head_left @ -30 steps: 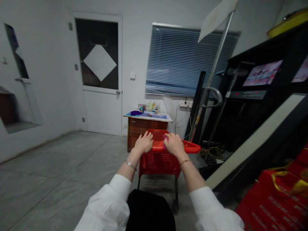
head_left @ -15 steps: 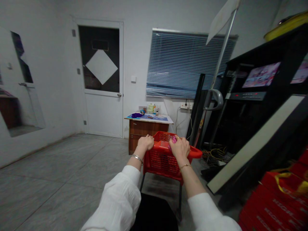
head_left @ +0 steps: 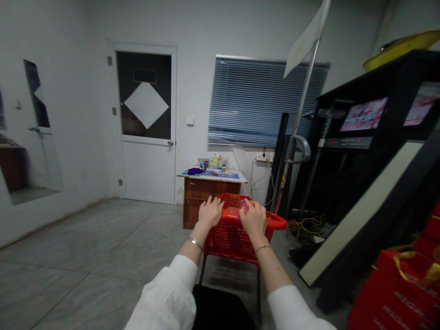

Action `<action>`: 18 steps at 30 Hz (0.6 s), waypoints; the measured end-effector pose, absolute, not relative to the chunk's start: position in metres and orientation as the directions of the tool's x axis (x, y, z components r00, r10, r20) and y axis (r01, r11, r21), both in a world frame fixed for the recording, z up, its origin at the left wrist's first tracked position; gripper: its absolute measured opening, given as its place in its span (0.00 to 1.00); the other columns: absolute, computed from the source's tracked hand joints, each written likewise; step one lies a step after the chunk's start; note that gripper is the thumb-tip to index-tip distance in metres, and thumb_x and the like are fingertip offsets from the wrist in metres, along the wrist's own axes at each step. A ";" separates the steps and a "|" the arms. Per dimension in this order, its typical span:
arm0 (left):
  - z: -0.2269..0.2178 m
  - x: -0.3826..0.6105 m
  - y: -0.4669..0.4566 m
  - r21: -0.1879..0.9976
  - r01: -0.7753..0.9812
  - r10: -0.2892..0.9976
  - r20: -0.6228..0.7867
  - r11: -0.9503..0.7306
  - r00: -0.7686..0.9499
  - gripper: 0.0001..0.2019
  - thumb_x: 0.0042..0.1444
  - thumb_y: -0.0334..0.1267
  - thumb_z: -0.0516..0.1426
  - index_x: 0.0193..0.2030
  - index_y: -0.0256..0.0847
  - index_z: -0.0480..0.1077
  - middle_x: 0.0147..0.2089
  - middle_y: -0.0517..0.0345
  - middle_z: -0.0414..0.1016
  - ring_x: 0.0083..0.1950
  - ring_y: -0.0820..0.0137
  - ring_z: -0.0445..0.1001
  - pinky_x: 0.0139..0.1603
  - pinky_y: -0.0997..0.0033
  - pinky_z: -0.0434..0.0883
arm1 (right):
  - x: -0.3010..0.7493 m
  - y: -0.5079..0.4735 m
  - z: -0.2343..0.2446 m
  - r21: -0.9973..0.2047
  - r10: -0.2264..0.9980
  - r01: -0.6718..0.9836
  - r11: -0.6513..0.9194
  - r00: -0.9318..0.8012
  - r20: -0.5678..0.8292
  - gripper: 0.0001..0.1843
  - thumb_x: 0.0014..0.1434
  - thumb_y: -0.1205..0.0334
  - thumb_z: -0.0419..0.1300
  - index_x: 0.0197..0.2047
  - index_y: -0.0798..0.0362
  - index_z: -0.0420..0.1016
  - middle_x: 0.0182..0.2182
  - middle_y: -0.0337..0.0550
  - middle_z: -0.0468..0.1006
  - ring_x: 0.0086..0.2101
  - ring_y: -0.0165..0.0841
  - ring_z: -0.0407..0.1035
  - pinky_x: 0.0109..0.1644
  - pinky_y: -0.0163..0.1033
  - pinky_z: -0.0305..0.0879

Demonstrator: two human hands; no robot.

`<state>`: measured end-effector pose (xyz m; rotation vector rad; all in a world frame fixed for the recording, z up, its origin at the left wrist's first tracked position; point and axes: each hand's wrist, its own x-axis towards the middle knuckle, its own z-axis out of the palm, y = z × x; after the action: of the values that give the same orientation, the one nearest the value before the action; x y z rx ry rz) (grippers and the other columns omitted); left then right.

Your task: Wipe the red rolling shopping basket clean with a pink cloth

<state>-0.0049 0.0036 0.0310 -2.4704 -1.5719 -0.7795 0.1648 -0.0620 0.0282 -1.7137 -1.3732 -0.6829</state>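
A red plastic shopping cart (head_left: 230, 245) stands right in front of me, its basket on dark legs. My left hand (head_left: 210, 211) is at the left end of the cart's handle, fingers stretched forward and a little apart; whether the palm touches the handle I cannot tell. Farther right, my right hand (head_left: 253, 219) is closed over the handle with a crumpled pink cloth (head_left: 244, 208) under its fingers. Most of the cloth is hidden by that hand.
Beyond the cart is a brown cabinet (head_left: 209, 189) with bottles and a purple cloth (head_left: 195, 171) on top. A white door (head_left: 147, 169) is at the back left. On the right, a long pale panel (head_left: 360, 215) leans near red boxes (head_left: 388, 284) and loose cables (head_left: 311, 224).
My left hand's fingers have lifted and straightened from their curl over the handle. My right hand stays closed on the cloth and handle. The view has tilted up slightly.
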 end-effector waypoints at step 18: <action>-0.004 0.001 0.010 0.121 0.782 0.585 0.734 -0.611 0.343 0.20 0.69 0.44 0.43 0.64 0.58 0.64 0.65 0.66 0.69 0.69 0.62 0.60 0.69 0.50 0.55 | 0.155 -0.027 0.026 -0.241 0.450 0.970 0.013 0.210 0.868 0.14 0.62 0.63 0.54 0.43 0.55 0.81 0.39 0.49 0.79 0.39 0.37 0.67 0.47 0.41 0.60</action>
<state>0.0013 0.0103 -0.0041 -2.3564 -1.2290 -1.1272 0.1550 -0.0265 0.0262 -1.5834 -1.3788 -0.7264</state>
